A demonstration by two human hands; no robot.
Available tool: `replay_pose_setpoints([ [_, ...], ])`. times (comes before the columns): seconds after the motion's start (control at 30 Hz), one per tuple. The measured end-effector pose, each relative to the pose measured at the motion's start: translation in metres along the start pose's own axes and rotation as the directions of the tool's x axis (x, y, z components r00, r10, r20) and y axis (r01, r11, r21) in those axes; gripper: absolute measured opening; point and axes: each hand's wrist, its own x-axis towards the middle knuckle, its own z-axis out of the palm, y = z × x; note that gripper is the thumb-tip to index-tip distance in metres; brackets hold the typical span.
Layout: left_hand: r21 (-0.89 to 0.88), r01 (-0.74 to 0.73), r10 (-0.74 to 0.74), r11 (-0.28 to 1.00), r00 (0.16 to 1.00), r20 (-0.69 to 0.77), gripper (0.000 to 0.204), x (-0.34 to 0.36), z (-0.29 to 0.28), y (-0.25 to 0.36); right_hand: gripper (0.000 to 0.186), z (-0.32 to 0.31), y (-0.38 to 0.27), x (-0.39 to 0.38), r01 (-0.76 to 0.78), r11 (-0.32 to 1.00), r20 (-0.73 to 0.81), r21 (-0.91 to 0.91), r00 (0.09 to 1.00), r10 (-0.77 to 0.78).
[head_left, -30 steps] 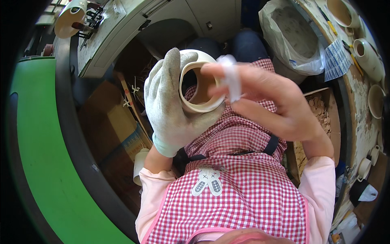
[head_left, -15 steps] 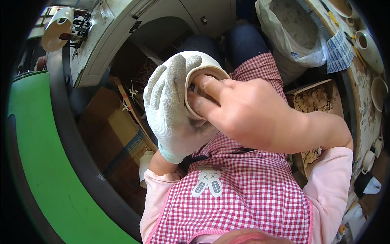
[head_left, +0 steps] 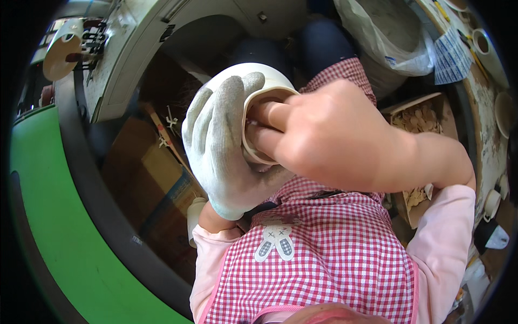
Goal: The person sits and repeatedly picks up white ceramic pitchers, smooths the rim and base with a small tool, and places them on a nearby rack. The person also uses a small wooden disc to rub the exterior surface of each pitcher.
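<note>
A white, cream-rimmed pot [head_left: 253, 69], unglazed-looking, is tilted in front of my chest with its round mouth toward my right side. My left hand [head_left: 221, 154], in a pale grey knitted glove, wraps round the pot's outside and holds it from the left. My bare right hand [head_left: 334, 135] reaches into the mouth, its fingers bent inside the wall. The fingertips are hidden in there, and whatever they pinch does not show. Below both hands lies my red-and-white checked apron [head_left: 329, 237] with a rabbit patch.
On the left runs a green surface [head_left: 59, 200] with a dark edge. Cardboard [head_left: 143, 167] lies beside it. At right, a box [head_left: 423, 121] holds thin flat pieces, near a bag-lined bucket [head_left: 372, 70]. Pale pottery, including a mug [head_left: 491, 205], stands on the worn bench [head_left: 493, 154].
My right hand has pushed deeper into the pot, its knuckles now nearer the rim. The pot and my left hand have shifted slightly left. The view has moved a little.
</note>
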Motion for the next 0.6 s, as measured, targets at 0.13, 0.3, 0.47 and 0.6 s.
replay_pose_setpoints([
  [0.13,0.075,0.089,-0.098,0.993,0.988,0.116,0.109,0.003,0.000,0.015,0.007,-0.028,0.025,-0.011,0.013,0.968,0.241,0.250,0.968,-0.075],
  [0.3,-0.036,0.305,-0.299,0.952,0.947,0.118,0.106,0.013,0.006,0.012,0.029,-0.028,0.033,-0.013,-0.153,0.918,0.228,0.366,0.971,0.071],
  [0.47,-0.221,0.543,-0.572,0.810,0.815,-0.093,0.074,-0.009,-0.011,-0.006,0.037,-0.035,0.104,-0.033,-0.206,0.840,-0.612,0.501,0.603,0.512],
  [0.6,-0.470,0.632,-0.583,0.617,0.767,0.267,0.073,-0.061,0.017,-0.026,0.042,-0.010,0.135,-0.041,-0.221,0.886,-0.492,0.408,0.764,0.418],
])
